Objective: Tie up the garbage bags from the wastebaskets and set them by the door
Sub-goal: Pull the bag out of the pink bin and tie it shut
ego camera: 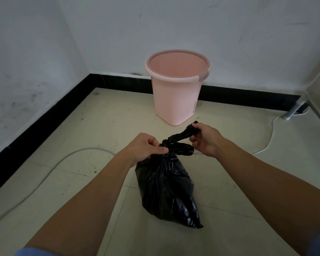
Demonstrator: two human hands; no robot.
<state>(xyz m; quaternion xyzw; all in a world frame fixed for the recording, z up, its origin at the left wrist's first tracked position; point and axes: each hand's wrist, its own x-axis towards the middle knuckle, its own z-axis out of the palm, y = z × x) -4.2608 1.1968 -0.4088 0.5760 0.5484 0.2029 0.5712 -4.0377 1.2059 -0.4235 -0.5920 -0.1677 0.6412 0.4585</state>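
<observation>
Garbage bag point(166, 185) stands on the floor point(103, 115) between my arms, near the pink wastebasket point(175, 93). My left hand point(144, 148) grips its neck to keep it steady, while my right hand point(204, 139) pinches the loose tail point(181, 135) to pull the knot point(165, 142) tight.

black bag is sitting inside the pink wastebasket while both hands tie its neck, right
No: the head view shows the black bag outside the pink wastebasket, on the floor in front of it. Both hands do tie its neck: the left hand grips at the knot, the right hand pulls the tail.
</observation>
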